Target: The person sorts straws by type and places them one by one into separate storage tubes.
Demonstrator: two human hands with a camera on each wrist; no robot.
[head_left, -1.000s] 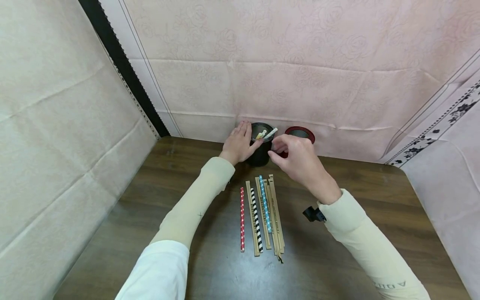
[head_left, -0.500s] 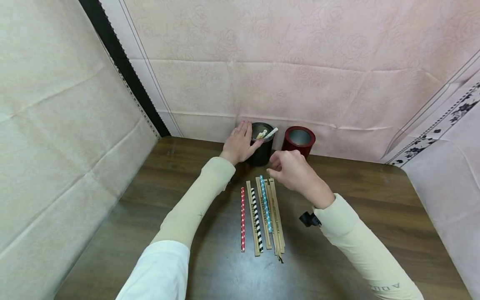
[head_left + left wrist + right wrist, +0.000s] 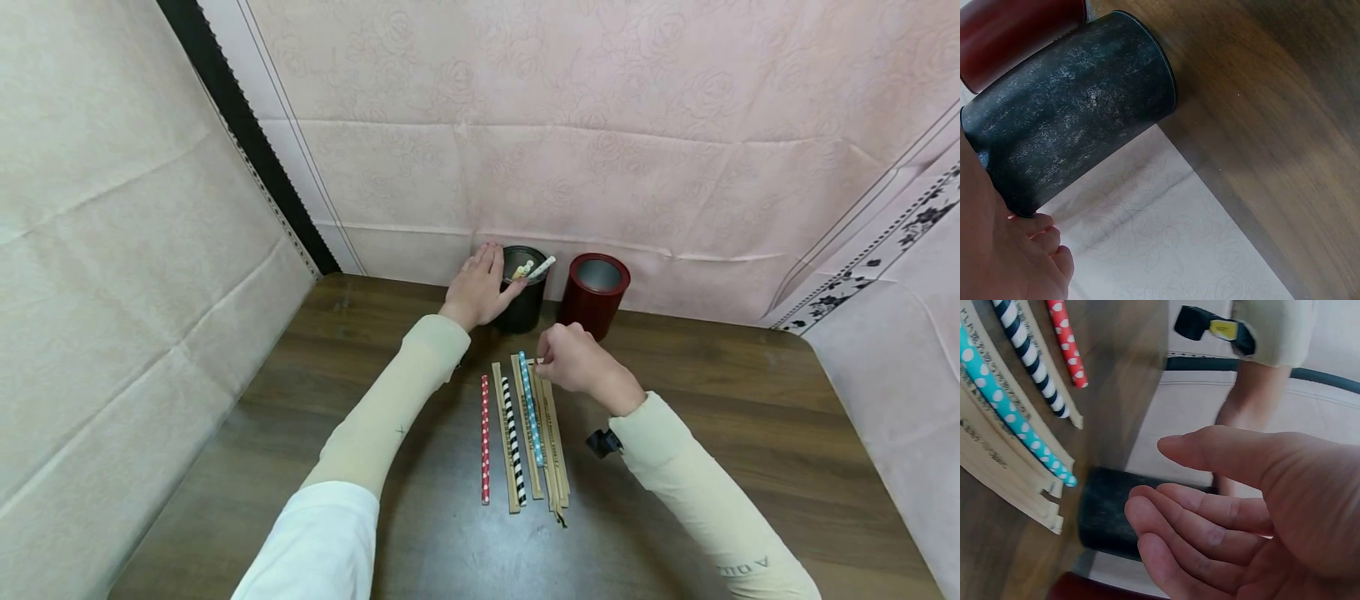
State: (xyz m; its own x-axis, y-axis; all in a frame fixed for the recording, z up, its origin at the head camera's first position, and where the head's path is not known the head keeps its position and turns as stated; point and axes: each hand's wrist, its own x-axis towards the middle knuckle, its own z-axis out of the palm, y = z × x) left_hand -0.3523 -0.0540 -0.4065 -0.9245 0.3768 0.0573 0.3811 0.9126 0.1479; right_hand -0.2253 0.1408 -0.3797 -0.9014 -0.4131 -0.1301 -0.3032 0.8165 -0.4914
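My left hand [image 3: 477, 287] rests against the side of a black canister [image 3: 522, 312], fingers straight along it and thumb across its front near the rim. Several pale patterned paper straws [image 3: 542, 267] stick up at its mouth. Over the far ends of a row of straws is my right hand [image 3: 576, 360]; in the right wrist view its thumb and loosely bent fingers stand apart with nothing between them. The row has a blue dotted straw [image 3: 529, 408], a black-and-white striped straw [image 3: 513, 437], a red dotted straw [image 3: 485, 439] and several printed brown paper strips [image 3: 557, 442].
A dark red canister [image 3: 592, 302] stands upright to the right of the black one, its grey inside showing. Pale patterned cloth [image 3: 600, 183] hangs behind and at both sides of the wooden table [image 3: 712, 400].
My right hand has come down and toward me, from beside the canisters to the straws' far ends, uncovering the red canister. My left hand has stayed on the black canister.
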